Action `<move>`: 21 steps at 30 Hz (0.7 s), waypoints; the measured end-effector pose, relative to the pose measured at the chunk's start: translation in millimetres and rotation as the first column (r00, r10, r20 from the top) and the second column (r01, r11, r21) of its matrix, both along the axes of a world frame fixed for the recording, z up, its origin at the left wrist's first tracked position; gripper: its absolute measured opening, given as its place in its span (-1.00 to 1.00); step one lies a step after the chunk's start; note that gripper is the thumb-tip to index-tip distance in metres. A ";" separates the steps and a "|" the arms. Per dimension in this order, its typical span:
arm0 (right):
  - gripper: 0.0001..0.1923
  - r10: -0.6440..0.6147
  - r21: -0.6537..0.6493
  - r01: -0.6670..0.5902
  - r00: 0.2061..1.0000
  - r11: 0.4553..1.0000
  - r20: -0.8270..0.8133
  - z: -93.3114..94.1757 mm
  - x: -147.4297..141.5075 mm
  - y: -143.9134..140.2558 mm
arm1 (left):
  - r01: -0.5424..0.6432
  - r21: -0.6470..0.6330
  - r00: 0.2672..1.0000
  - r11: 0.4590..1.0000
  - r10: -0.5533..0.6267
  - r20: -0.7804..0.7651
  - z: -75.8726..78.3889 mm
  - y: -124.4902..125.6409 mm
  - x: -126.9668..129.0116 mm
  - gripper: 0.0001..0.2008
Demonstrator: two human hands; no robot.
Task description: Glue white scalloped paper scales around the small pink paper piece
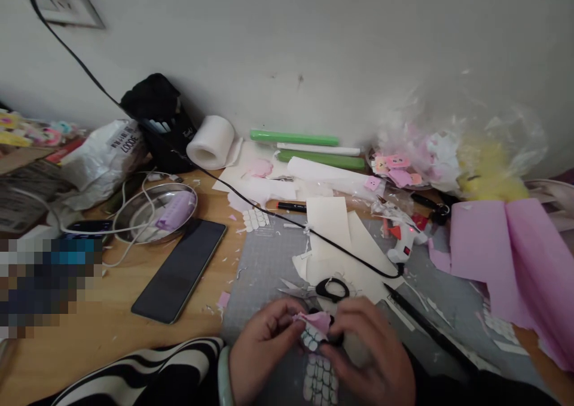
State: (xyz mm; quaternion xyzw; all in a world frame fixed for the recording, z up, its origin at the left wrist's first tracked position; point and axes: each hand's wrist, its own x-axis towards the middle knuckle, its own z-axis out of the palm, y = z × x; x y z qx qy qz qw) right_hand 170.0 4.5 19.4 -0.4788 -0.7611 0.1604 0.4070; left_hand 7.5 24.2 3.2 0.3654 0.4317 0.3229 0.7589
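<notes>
Between both hands is a small craft piece [313, 337], with pink paper on top and a white patch of rounded scales outlined in green. My left hand [269, 343] pinches its left side with thumb and fingertips. My right hand [370, 340] is closed at its right side, fingers curled and slightly blurred. Just below, a similar white scale-patterned piece [320, 381] lies on the grey cutting mat [269, 274]. Scissors with a black handle [332, 288] lie right behind the hands, blades to the left; their lower part is hidden.
A white glue gun [406, 241] with a lit red light rests right; its black cord [264, 213] crosses the mat. Pink sheets [479, 238], cream paper [329, 226] and a black pen [430, 328] surround it. Left are a phone [179, 271] and metal bowl [134, 229].
</notes>
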 end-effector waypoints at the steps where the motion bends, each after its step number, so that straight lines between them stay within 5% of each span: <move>1: -0.86 -0.049 -0.078 0.046 0.998 0.996 -0.040 -0.5 1.8 0.7 | 0.003 -0.002 1.000 1.000 -0.002 0.010 -0.7 -0.4 0.3 -0.73; 5: -0.75 -0.035 -0.349 -0.010 0.992 0.937 -0.124 -9.1 2.8 -0.4 | 0.022 -0.039 0.999 0.999 -0.021 0.029 -1.7 -2.0 1.1 -0.70; 12: -0.85 0.025 -0.409 -0.088 0.987 0.908 -0.157 -8.1 -0.9 0.8 | 0.081 -0.069 0.996 0.994 -0.084 -0.035 1.7 -3.5 1.2 -0.64; 21: -0.86 -0.178 -0.737 -0.001 0.970 0.676 -0.164 -7.6 -4.3 1.1 | 0.147 0.065 0.980 0.987 -0.137 -0.143 0.5 -5.9 -0.6 -0.63</move>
